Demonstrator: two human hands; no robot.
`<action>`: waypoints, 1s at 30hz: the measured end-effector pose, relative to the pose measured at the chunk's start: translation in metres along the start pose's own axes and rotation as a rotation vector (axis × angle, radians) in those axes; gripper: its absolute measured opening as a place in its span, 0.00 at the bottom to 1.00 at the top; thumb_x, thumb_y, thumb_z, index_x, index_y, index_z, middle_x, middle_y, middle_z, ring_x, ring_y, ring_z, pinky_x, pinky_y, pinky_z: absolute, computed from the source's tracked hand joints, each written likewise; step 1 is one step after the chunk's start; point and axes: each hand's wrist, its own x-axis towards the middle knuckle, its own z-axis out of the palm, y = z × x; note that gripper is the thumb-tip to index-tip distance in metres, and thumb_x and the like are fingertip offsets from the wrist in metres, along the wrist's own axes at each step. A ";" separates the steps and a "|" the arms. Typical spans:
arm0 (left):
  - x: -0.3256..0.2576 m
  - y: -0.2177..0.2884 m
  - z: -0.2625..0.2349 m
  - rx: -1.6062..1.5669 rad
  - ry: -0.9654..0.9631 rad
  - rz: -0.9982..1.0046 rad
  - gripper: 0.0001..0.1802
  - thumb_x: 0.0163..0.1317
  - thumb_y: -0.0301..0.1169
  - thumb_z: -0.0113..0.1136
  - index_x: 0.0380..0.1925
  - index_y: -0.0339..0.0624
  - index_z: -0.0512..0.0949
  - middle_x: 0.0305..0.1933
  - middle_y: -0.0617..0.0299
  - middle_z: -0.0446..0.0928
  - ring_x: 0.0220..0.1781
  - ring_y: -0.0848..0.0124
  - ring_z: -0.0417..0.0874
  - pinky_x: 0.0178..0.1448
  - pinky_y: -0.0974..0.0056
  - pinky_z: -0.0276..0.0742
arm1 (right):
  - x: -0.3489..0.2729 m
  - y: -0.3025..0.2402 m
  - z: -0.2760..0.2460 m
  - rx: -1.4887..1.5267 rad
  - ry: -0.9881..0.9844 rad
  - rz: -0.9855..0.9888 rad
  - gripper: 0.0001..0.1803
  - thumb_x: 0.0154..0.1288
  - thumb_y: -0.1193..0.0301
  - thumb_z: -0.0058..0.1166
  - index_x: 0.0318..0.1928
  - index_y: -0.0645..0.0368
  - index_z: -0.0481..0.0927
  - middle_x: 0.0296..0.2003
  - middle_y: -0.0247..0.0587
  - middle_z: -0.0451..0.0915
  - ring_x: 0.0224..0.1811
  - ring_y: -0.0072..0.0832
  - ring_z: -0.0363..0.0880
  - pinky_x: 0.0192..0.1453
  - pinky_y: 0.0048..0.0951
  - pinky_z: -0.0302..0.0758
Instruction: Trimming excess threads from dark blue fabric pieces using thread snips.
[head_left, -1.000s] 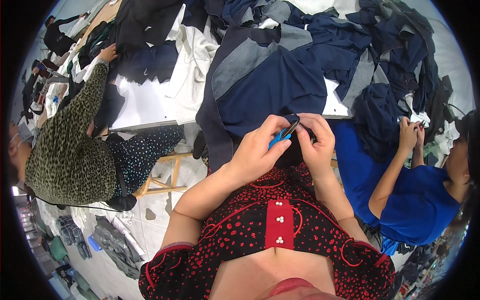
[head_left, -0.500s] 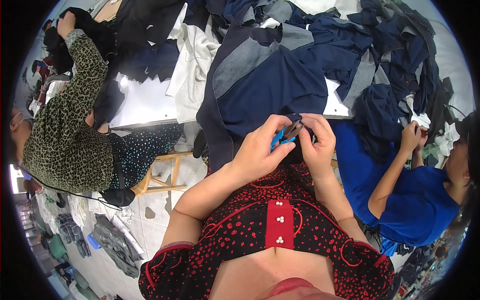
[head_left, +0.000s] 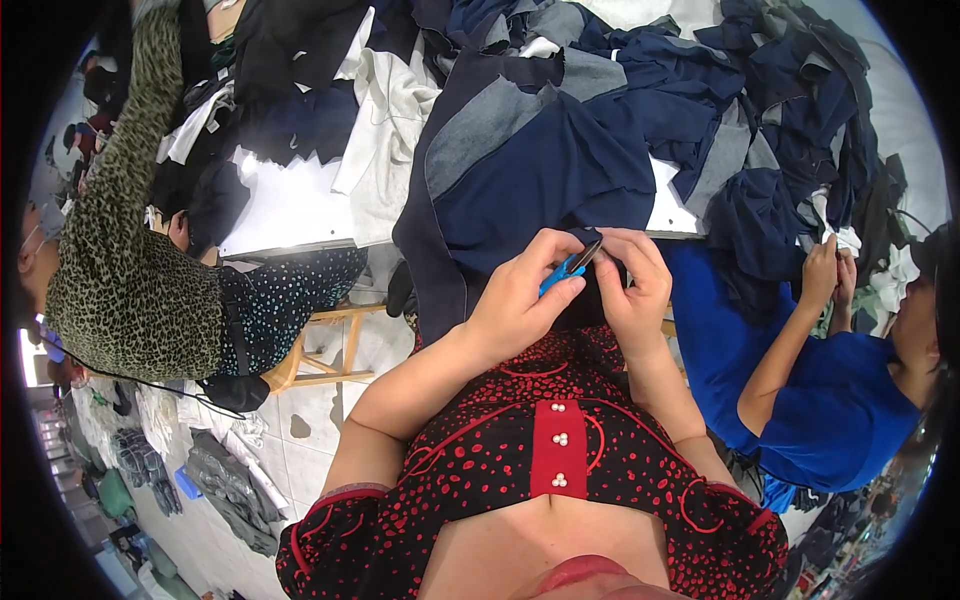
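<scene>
Blue snips (head_left: 562,272) on dark navy fabric (head_left: 545,185), at the tabletop (head_left: 290,205) edge.
Left hand (head_left: 520,300) pinches the snips' blue handle, blades touching a dark fold. Right hand (head_left: 635,285) fingers closed, gripping that fold. Fabric drapes off the edge; more navy and grey pieces (head_left: 740,110) piled behind. Co-worker in blue (head_left: 830,400) on the right.

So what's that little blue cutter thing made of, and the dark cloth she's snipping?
The blue snips in the left hand look like smooth plastic on the handle with a dark, probably metal, tip. The navy cloth held by the right hand looks like soft, matte knit fabric: it folds limply, with a grey underside.
</scene>
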 end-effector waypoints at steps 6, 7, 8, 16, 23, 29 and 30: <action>-0.001 -0.003 0.000 0.016 0.005 0.026 0.14 0.59 0.25 0.55 0.45 0.36 0.68 0.39 0.52 0.76 0.42 0.62 0.81 0.46 0.64 0.74 | -0.001 -0.002 -0.001 0.008 0.004 0.000 0.05 0.53 0.82 0.54 0.33 0.67 0.78 0.35 0.47 0.80 0.36 0.36 0.79 0.42 0.28 0.74; 0.000 -0.002 0.000 0.016 0.006 0.027 0.14 0.59 0.25 0.55 0.45 0.36 0.68 0.39 0.52 0.76 0.42 0.62 0.81 0.46 0.64 0.74 | -0.001 -0.002 -0.001 0.007 0.004 -0.003 0.05 0.53 0.82 0.54 0.33 0.67 0.78 0.35 0.47 0.80 0.36 0.36 0.79 0.42 0.28 0.74; 0.000 0.000 -0.001 0.008 -0.014 0.015 0.14 0.61 0.24 0.54 0.46 0.34 0.68 0.40 0.55 0.75 0.42 0.70 0.78 0.47 0.67 0.73 | 0.000 -0.002 -0.001 0.007 0.004 -0.003 0.05 0.53 0.82 0.54 0.33 0.67 0.78 0.35 0.47 0.80 0.36 0.36 0.79 0.42 0.28 0.74; 0.006 -0.005 -0.007 -0.097 -0.046 0.008 0.14 0.63 0.24 0.52 0.48 0.33 0.66 0.38 0.62 0.73 0.37 0.81 0.72 0.40 0.75 0.70 | 0.006 -0.003 0.002 -0.019 -0.012 0.031 0.05 0.53 0.82 0.54 0.33 0.67 0.78 0.35 0.46 0.80 0.36 0.36 0.79 0.42 0.28 0.74; 0.013 0.000 -0.021 -0.567 -0.132 -0.329 0.13 0.63 0.27 0.52 0.46 0.37 0.66 0.34 0.60 0.72 0.24 0.82 0.68 0.27 0.78 0.63 | 0.014 -0.005 0.006 -0.050 -0.027 0.019 0.05 0.53 0.81 0.54 0.33 0.67 0.78 0.35 0.46 0.80 0.36 0.36 0.79 0.41 0.28 0.75; 0.014 -0.006 -0.022 -0.471 -0.105 -0.283 0.13 0.62 0.27 0.53 0.45 0.37 0.67 0.33 0.62 0.72 0.23 0.83 0.68 0.26 0.77 0.62 | 0.016 -0.004 0.009 -0.051 -0.041 0.050 0.05 0.53 0.81 0.54 0.33 0.67 0.78 0.35 0.46 0.80 0.36 0.36 0.79 0.41 0.28 0.75; 0.014 -0.007 -0.023 -0.413 -0.103 -0.281 0.14 0.61 0.27 0.54 0.45 0.37 0.67 0.33 0.62 0.73 0.25 0.81 0.70 0.28 0.76 0.65 | 0.017 -0.004 0.009 -0.049 -0.045 0.057 0.05 0.53 0.81 0.54 0.33 0.67 0.78 0.35 0.46 0.80 0.36 0.36 0.79 0.41 0.28 0.75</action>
